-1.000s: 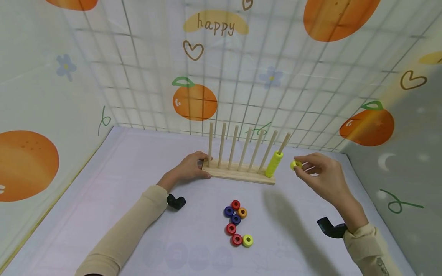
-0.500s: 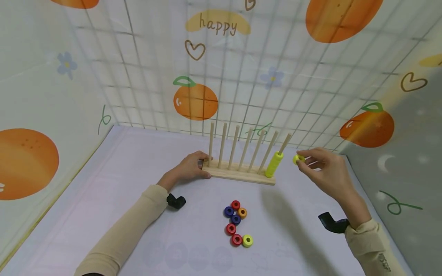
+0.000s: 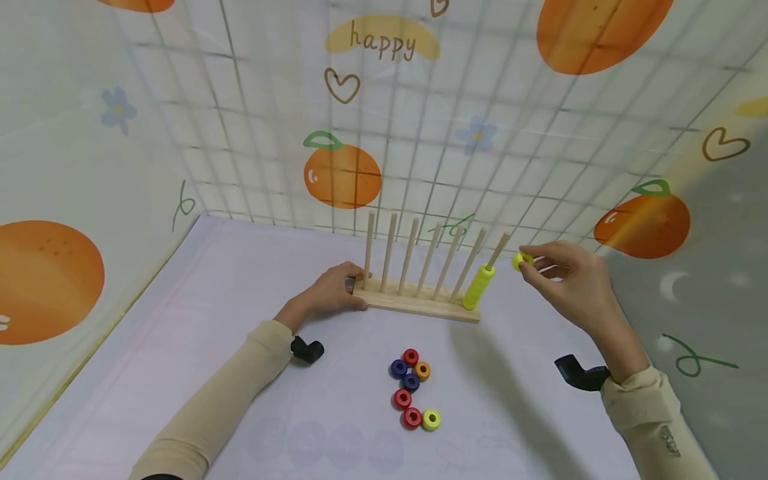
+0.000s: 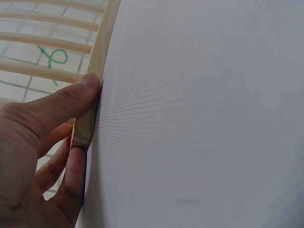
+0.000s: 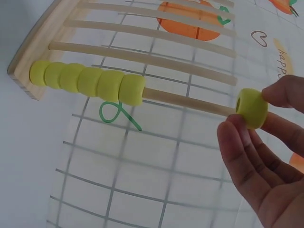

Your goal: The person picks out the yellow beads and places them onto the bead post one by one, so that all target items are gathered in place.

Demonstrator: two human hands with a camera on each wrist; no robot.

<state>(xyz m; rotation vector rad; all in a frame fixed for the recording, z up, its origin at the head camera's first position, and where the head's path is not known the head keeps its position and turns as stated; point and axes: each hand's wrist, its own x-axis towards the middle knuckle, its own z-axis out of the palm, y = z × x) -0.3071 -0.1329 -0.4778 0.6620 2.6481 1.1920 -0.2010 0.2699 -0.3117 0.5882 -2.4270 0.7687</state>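
Observation:
A wooden peg rack with several upright rods stands at the back of the table. Its left end is in the grip of my left hand, thumb in front; the left wrist view shows the thumb along the base. Several yellow beads are stacked on the rightmost rod. My right hand pinches another yellow bead between thumb and fingers. In the right wrist view that bead is close to the rod's tip; whether they touch I cannot tell.
Loose beads lie in front of the rack: red ones, blue ones, an orange one and a yellow one. Behind the rack rises a grid-patterned curtain printed with oranges. Black camera mounts sit at both wrists.
My right hand has risen with the yellow bead, from beside the stack to near the height of the rod's top. The left hand and the rack hold still.

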